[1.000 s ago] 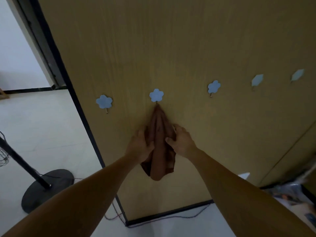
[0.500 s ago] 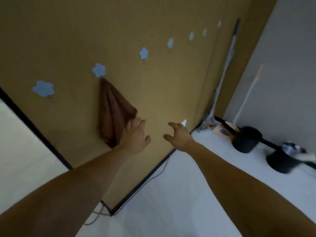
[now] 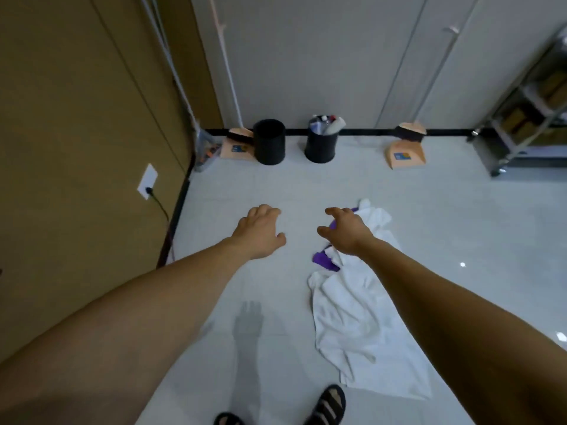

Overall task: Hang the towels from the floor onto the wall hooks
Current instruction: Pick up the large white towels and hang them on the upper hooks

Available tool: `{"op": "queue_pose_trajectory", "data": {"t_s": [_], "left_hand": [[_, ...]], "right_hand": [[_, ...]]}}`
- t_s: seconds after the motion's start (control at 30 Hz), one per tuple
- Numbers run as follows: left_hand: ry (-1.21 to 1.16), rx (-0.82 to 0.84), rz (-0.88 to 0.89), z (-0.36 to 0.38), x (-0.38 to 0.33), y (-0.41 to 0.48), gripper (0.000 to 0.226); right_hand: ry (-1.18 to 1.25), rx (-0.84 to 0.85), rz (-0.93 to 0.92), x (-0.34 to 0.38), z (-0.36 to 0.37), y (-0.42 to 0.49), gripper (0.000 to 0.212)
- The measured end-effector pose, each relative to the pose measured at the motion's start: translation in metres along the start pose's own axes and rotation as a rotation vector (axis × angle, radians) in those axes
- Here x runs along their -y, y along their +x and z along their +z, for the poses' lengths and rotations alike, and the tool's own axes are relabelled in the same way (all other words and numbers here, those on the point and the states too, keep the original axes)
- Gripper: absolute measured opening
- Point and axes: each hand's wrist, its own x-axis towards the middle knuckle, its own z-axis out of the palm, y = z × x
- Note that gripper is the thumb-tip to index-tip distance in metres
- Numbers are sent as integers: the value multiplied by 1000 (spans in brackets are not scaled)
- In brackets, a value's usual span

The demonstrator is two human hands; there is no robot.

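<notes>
**Towels on the floor, nothing in my hands**

My left hand (image 3: 260, 230) and my right hand (image 3: 345, 231) reach out in front of me, palms down. The fingers are loose and a bit bent. Neither hand holds anything.

A white towel (image 3: 362, 326) lies on the floor (image 3: 276, 185) below my right arm. It looks soft and is all crumpled, with lots of folds. A purple cloth (image 3: 325, 259) touches its far end. My right hand covers most of the purple cloth, so I cannot tell its shape. My arm hides one side of the white towel too.

The floor is smooth, pale and a little shiny. The brown wall (image 3: 76, 118) on my left looks like wood. It has a white socket (image 3: 147, 181) with a dark cord plugged in.

By the far wall stands a round black bin (image 3: 270, 142). A second black bin (image 3: 321, 144) beside it is full of things I cannot make out. A metal rack (image 3: 527, 118) is cut off at the right edge. My black sandals (image 3: 326, 404) are cut off at the bottom.
</notes>
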Motion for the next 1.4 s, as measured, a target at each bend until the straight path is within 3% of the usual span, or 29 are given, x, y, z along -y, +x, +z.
{"op": "queue_pose_trajectory", "data": {"t_s": [0.13,0.27,0.53,0.8,0.97,1.1,1.23,1.4], "left_hand": [[-1,125,95,82,-76,46,63],[6,267,127,179,-95,78,59],[-16,517,-19,441,-38,139,62],[-78,525,-132,631,37,210,61],[-148,451,-177,689,59,243,61],[-256,353,-356,718,70,273,59],[-557,306,-509,728,68,296,41],[-554,156,-493,699,56,288,17]], "right_hand": [[26,29,163,-116,11,-5,60],[58,121,281,-203,69,-2,60],[129,300,448,-356,289,48,60],[86,322,442,-436,476,142,55],[-41,146,412,-458,514,196,49],[-106,106,398,-471,531,225,43],[-92,51,401,-476,535,229,41],[-16,5,382,-468,515,219,46]]}}
